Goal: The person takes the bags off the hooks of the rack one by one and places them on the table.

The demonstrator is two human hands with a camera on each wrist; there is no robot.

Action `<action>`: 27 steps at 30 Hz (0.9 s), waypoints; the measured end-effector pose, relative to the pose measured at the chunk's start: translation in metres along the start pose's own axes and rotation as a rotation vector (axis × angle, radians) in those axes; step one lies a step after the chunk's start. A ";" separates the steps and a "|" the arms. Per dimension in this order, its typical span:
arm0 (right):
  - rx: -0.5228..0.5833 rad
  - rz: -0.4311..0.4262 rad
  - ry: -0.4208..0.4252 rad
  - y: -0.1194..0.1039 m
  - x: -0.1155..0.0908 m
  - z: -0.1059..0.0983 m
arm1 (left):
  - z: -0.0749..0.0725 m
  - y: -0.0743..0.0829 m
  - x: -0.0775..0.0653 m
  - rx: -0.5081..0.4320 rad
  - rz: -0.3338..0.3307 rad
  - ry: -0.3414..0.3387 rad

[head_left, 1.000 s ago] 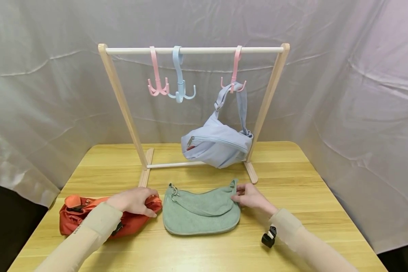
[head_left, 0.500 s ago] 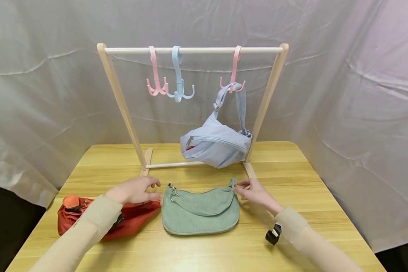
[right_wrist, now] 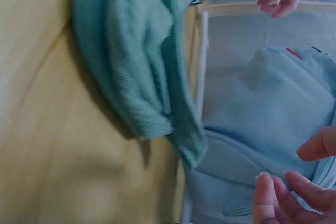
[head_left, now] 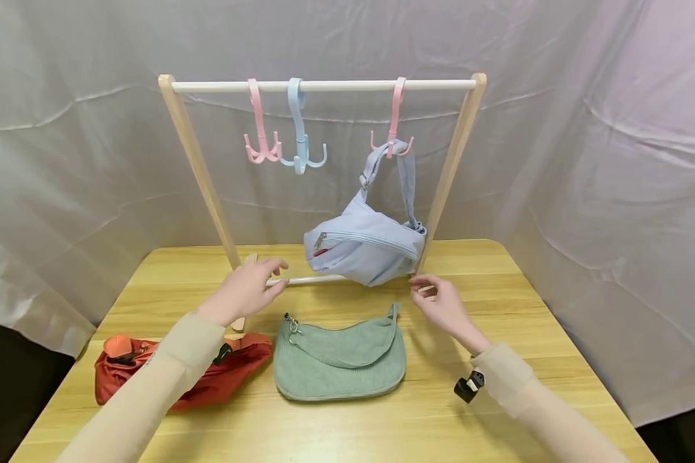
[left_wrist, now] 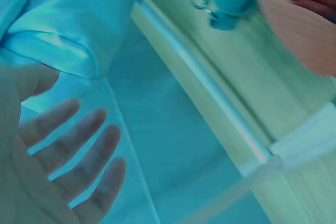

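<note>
My left hand (head_left: 243,289) is raised in front of the rack's left leg, fingers spread and holding nothing. My right hand (head_left: 440,302) hovers below the right end of a light blue sling bag (head_left: 365,247), its fingers loosely bent around nothing. That bag hangs by its strap from a pink hook (head_left: 395,112). Between and below the hands, a green corduroy shoulder bag (head_left: 342,363) lies on the table; neither hand touches it. A red bag (head_left: 237,370) lies to its left, partly hidden by my left forearm. In the right wrist view the blue bag (right_wrist: 273,93) appears behind my right fingers.
A rack with wooden legs (head_left: 197,154) and a white top bar (head_left: 347,85) stands at the back of the wooden table (head_left: 498,321). Another pink hook (head_left: 260,122) and a blue hook (head_left: 298,125) hang left of the blue bag. Grey cloth (head_left: 116,128) encloses the back and sides.
My left hand has lifted off the red bag and moved up and forward. My right hand has left the green bag's right end and risen toward the blue bag. The bags stay put.
</note>
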State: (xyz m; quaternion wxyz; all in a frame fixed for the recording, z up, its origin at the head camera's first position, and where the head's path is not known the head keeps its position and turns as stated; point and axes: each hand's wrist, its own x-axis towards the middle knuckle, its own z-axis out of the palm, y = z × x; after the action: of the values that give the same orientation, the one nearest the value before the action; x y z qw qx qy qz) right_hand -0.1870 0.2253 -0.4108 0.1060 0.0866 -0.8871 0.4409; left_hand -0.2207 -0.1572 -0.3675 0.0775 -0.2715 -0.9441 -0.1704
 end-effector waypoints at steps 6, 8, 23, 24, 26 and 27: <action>0.080 -0.017 0.068 -0.016 0.006 -0.001 | -0.001 0.012 0.015 -0.026 -0.040 0.102; 0.108 -0.032 0.096 -0.022 0.009 -0.001 | -0.002 0.016 0.019 -0.049 -0.055 0.123; 0.129 -0.203 0.263 -0.050 0.036 -0.019 | -0.017 0.057 0.062 -0.166 -0.012 0.305; 0.132 -0.209 0.267 -0.051 0.039 -0.020 | -0.019 0.061 0.065 -0.172 -0.004 0.316; 0.141 -0.220 0.274 -0.055 0.044 -0.022 | -0.023 0.068 0.071 -0.183 0.011 0.331; 0.142 -0.224 0.276 -0.056 0.047 -0.023 | -0.024 0.072 0.074 -0.193 0.018 0.340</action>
State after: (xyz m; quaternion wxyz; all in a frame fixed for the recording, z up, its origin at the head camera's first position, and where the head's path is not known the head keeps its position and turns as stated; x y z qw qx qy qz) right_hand -0.2163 0.2072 -0.3422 0.2689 0.1308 -0.8155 0.4955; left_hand -0.2426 -0.0729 -0.3069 0.2109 -0.2532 -0.8943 -0.3026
